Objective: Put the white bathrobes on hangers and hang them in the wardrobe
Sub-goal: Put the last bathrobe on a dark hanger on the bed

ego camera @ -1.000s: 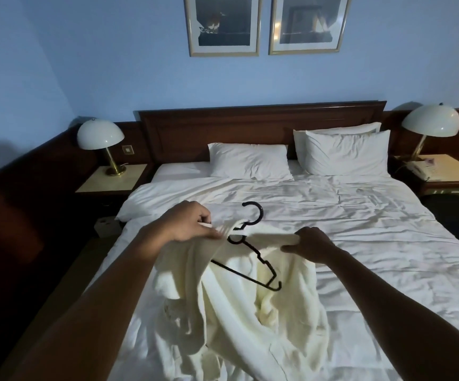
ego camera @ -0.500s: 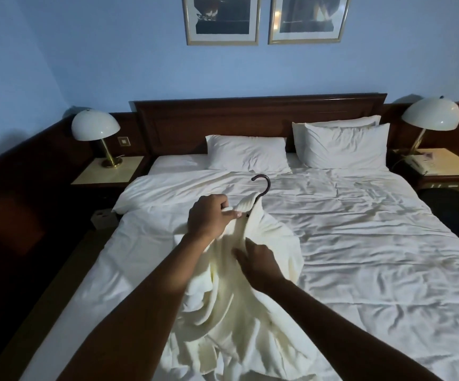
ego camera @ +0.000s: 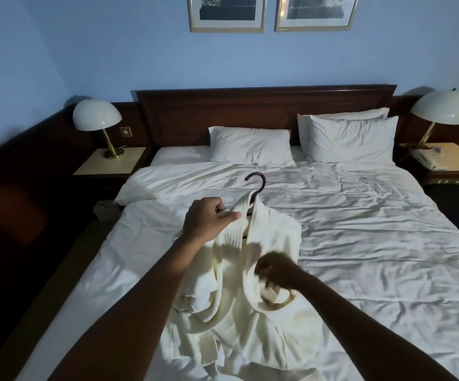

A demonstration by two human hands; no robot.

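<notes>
Head view: the left hand (ego camera: pixel 206 218) pinches the collar of a cream-white towelling bathrobe (ego camera: pixel 253 273) draped on a dark plastic hanger (ego camera: pixel 257 182), whose hook rises just beyond the collar. The right hand (ego camera: pixel 275 269), blurred, grips the robe's right lapel. The robe's lower part trails on the near middle of the white-sheeted bed (ego camera: pixel 374 229).

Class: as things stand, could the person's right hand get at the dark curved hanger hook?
Probably yes: the dark curved hanger hook sticks out bare above the cream bathrobe, though the right hand now grips cloth.
</notes>
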